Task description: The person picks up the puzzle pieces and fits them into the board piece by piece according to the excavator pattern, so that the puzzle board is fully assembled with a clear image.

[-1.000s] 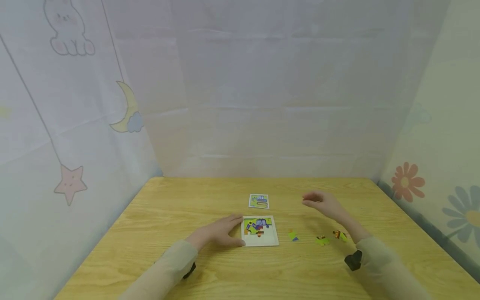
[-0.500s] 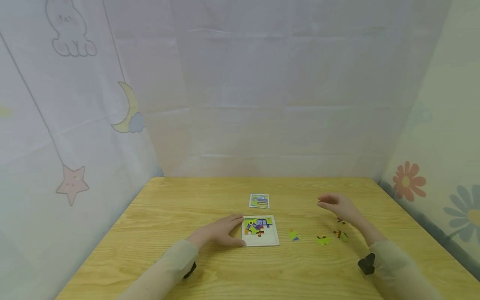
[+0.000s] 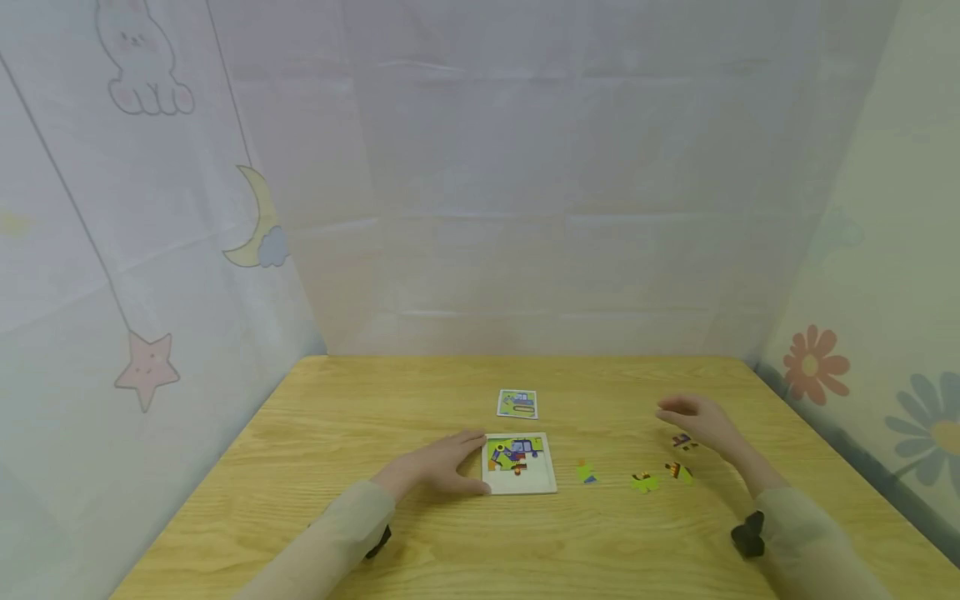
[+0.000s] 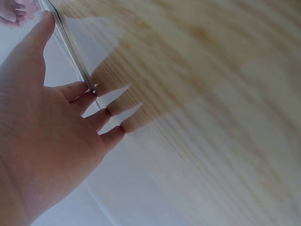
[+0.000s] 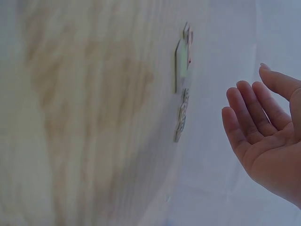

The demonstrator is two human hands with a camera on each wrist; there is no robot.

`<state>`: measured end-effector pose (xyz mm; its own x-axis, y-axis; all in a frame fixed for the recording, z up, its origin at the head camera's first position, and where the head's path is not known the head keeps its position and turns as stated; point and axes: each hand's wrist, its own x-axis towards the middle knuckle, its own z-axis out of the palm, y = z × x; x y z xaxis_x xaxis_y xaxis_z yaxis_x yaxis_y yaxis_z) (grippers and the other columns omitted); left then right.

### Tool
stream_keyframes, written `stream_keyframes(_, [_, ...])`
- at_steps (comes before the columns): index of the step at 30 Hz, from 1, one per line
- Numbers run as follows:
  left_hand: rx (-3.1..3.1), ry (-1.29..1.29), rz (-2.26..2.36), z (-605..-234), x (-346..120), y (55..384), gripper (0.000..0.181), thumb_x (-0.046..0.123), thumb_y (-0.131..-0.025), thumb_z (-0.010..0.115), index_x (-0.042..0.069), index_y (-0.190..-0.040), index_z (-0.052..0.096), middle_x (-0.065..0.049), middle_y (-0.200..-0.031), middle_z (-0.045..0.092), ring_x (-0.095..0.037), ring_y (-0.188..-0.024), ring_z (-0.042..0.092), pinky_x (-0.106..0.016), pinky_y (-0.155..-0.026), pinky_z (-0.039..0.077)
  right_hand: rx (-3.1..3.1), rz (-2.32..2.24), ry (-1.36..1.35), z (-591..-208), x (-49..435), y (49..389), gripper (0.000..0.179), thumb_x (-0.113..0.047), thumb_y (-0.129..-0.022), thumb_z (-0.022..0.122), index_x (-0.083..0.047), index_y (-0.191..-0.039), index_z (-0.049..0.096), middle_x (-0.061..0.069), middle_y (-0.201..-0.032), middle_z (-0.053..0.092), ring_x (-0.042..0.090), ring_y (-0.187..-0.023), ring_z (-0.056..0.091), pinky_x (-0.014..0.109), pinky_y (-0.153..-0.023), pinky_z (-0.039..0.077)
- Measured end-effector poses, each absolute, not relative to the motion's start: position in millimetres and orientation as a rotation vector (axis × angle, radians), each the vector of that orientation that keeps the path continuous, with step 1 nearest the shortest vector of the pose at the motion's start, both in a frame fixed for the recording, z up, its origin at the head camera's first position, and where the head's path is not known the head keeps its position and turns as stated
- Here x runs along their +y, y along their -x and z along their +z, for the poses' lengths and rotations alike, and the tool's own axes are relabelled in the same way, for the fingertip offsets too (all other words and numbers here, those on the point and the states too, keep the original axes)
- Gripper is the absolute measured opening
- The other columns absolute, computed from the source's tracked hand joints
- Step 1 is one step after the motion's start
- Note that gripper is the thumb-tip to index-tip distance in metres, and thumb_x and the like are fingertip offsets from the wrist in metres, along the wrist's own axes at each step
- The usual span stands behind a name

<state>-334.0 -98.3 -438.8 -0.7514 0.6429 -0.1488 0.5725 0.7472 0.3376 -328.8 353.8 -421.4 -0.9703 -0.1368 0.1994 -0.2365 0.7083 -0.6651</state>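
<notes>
My left hand (image 3: 442, 465) rests at the left side of a white-framed jigsaw puzzle board (image 3: 534, 481), thumb at the near corner and fingers at the far one. Seen from the left wrist, its fairly straight fingers touch the board's edge (image 4: 73, 49). Joined pieces showing a blue vehicle on green fill the board's upper part; its lower part is bare white. My right hand (image 3: 697, 421) hovers over the table to the right, nothing in it; the right wrist view shows its fingers loosely bent. Close below it lies a dark puzzle piece (image 3: 682, 442).
Right of the board lie more loose pieces: a green and blue one (image 3: 587, 472), a green one (image 3: 644, 482) and a striped one (image 3: 679, 472). A small picture card (image 3: 517, 404) lies behind the board. Printed cloth walls (image 3: 480, 250) surround the wooden table (image 3: 465, 550).
My right hand has moved rightward and slightly down in the head view, from near the board toward the loose pieces; the dark piece came into sight beneath it. My left hand stays put.
</notes>
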Motion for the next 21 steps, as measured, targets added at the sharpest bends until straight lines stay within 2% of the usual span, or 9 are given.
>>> stream_keyframes(10, [2.692,-0.958,0.393,-437.1,-98.8,333.2,0.087,0.057,-0.085,0.059,0.006,-0.148,0.027,-0.011,-0.155,0.022,-0.032,-0.142,0.023,-0.048,-0.115,0.023,-2.856,1.042,-0.198,-426.8,368.8,329.2,0.05,-0.037,-0.093,0.057,0.003,-0.123,0.057,0.024,-0.119,0.06,0.039,-0.107,0.056,0.047,-0.082,0.051])
stream_keyframes(21, [2.699,-0.949,0.387,-438.7,-99.0,333.1,0.087,0.058,-0.084,0.058,0.007,-0.148,0.027,-0.01,-0.156,0.022,-0.032,-0.142,0.022,-0.049,-0.115,0.023,-2.984,1.101,-0.109,-427.5,376.6,326.6,0.054,-0.03,-0.092,0.059,0.014,-0.124,0.05,0.033,-0.119,0.055,0.038,-0.098,0.06,0.041,-0.075,0.056])
